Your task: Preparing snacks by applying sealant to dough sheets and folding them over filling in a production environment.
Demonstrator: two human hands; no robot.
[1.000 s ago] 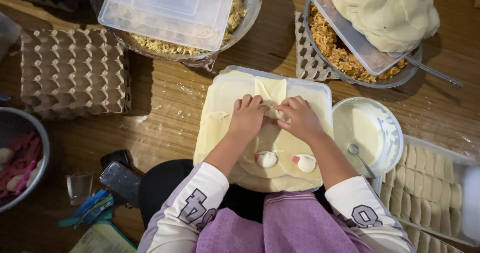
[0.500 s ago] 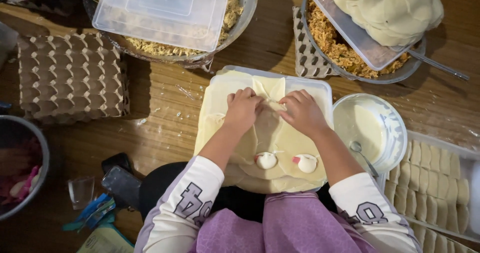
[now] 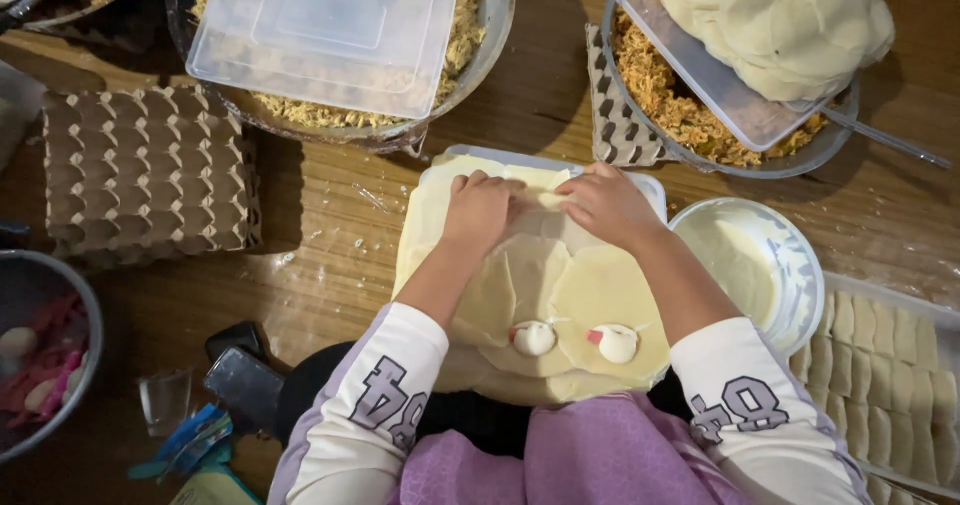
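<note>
In the head view, the left hand (image 3: 483,208) and right hand (image 3: 607,205) meet at the far end of a pale dough wrapper (image 3: 545,200), fingers curled and pinching its folded edge between them, atop a stack of round wrappers (image 3: 590,295) on a plastic tray (image 3: 650,187). Two white filling pieces (image 3: 534,338) sit on the nearer wrappers, a white bowl of liquid (image 3: 750,265) stands just right, and an egg carton (image 3: 140,175) lies well to the left.
</note>
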